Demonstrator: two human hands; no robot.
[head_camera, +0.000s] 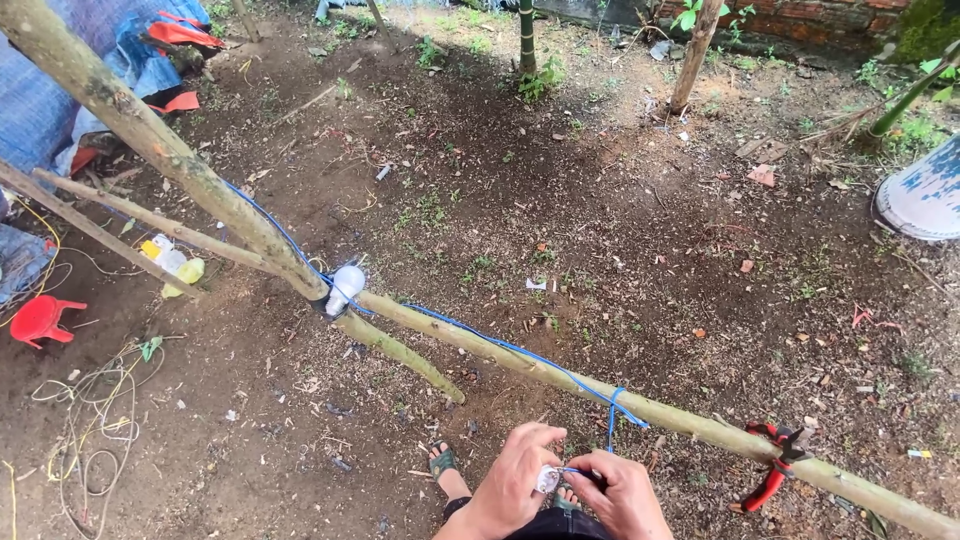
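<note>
My left hand (512, 478) and my right hand (622, 492) meet near the bottom of the view, just below a long wooden pole (520, 360). Between the fingers sits a small white object (548, 480), which my left hand grips. My right hand pinches the end of a thin blue wire (500, 345) that hangs down from the pole. That wire runs along the pole up to a white light bulb (346, 286) fixed where the poles cross. Red-handled pliers (772, 462) hang on the pole to the right of my hands.
Bare soil with litter lies all around. A red plastic stool (42, 318) and loose coiled wires (95, 430) are at the left, and a blue tarpaulin (70, 90) at the top left. Thin tree trunks (695, 50) stand at the back. My sandalled foot (443, 462) shows below.
</note>
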